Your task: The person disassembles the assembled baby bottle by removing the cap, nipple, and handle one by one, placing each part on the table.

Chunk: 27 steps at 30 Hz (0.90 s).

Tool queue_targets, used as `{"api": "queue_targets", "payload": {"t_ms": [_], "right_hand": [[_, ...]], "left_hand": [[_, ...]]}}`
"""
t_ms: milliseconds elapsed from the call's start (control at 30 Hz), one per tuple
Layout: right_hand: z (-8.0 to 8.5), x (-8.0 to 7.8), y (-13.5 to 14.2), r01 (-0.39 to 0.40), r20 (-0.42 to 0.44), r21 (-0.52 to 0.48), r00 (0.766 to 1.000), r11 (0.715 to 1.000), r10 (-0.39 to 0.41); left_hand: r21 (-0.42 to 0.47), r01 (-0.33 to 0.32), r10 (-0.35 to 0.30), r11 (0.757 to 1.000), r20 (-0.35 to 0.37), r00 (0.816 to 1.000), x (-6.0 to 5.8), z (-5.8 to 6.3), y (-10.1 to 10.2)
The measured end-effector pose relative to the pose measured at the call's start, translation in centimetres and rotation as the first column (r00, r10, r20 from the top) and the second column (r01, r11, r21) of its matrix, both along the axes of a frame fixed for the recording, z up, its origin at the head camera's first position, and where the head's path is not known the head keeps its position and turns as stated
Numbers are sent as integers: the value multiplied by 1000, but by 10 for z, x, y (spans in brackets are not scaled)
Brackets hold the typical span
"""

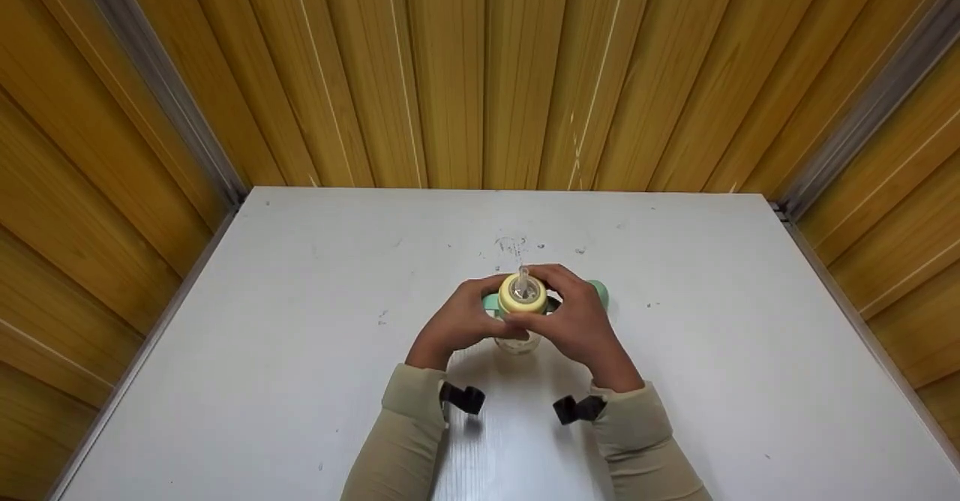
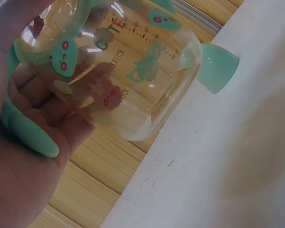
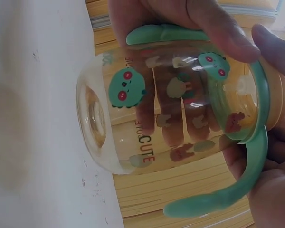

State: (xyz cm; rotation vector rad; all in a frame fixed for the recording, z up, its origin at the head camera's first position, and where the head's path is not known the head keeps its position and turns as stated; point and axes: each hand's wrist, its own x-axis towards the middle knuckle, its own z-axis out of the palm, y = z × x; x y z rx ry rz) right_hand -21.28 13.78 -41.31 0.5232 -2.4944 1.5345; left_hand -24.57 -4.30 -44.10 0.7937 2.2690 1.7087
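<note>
A clear baby bottle (image 3: 156,109) with printed cartoon animals, green side handles and a yellow collar (image 1: 523,306) is held above the white table. A transparent spout (image 1: 523,280) sticks up from its collar. My left hand (image 1: 466,317) grips the bottle body, its fingers behind and its thumb in front, as the right wrist view shows. The right hand (image 1: 574,317) holds the yellow collar, thumb across the front and fingers round the far side. In the right wrist view one green handle (image 3: 213,199) hangs beside the right palm.
A green domed cap (image 2: 218,66) stands on the white table (image 1: 337,283), behind and to the right of the bottle. Wood-look panel walls (image 1: 450,73) enclose the table at the back and both sides. Black camera mounts (image 1: 463,397) project from the wrists.
</note>
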Motion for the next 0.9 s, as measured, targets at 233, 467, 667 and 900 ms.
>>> {"api": "queue_targets", "payload": {"t_ms": [233, 467, 667, 900], "right_hand": [[15, 9, -4, -22, 39, -1, 999, 1000, 22], [15, 9, -4, -50, 49, -17, 998, 999, 51], [13, 9, -2, -73, 80, -44, 994, 996, 76], [17, 11, -1, -136, 39, -30, 990, 990, 137]], "left_hand": [[18, 37, -38, 999, 4, 999, 2, 4, -2], [28, 66, -66, 997, 1, 998, -1, 0, -4], [40, 94, -95, 995, 3, 996, -1, 0, -5], [56, 127, -129, 990, 34, 991, 0, 1, -8]]}}
